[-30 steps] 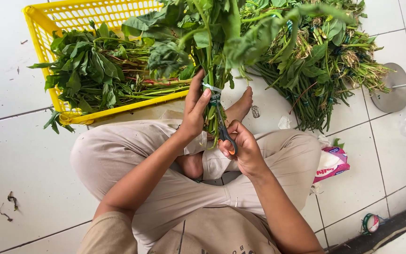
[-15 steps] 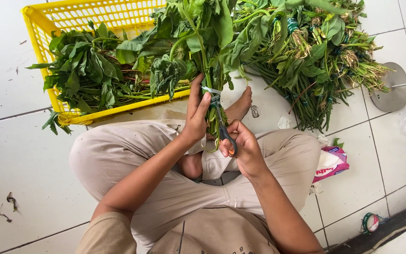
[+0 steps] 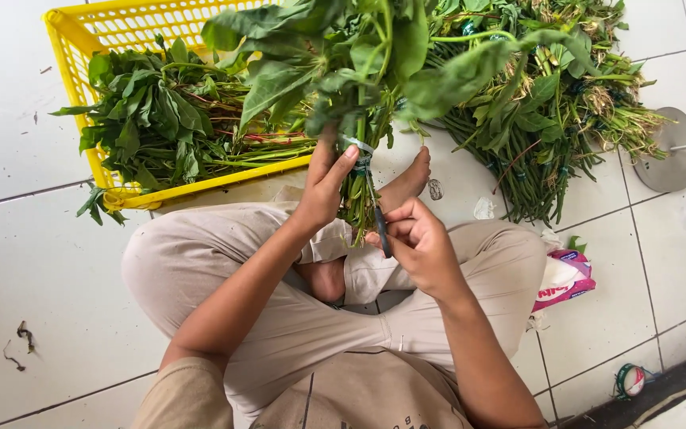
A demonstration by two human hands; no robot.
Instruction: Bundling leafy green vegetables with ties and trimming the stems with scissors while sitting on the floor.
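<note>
I sit cross-legged on a white tiled floor. My left hand (image 3: 325,187) grips a bundle of leafy greens (image 3: 359,71) around its stems, just under a pale tape band (image 3: 356,148). The bundle stands upright over my lap, leaves toward the camera. My right hand (image 3: 418,242) holds a small dark blade (image 3: 380,226) against the lower ends of the stems (image 3: 353,208). My bare foot (image 3: 408,181) shows just behind the bundle.
A yellow plastic crate (image 3: 81,48) with leafy greens (image 3: 168,127) lies at the upper left. A heap of tied green bunches (image 3: 549,111) lies at the upper right. A pink packet (image 3: 561,278), a metal disc base (image 3: 668,151) and a tape roll (image 3: 631,380) are on my right.
The bundle has tilted and turned slightly in my left hand, leaves swinging nearer the camera. My right hand stays at the stem ends with the blade.
</note>
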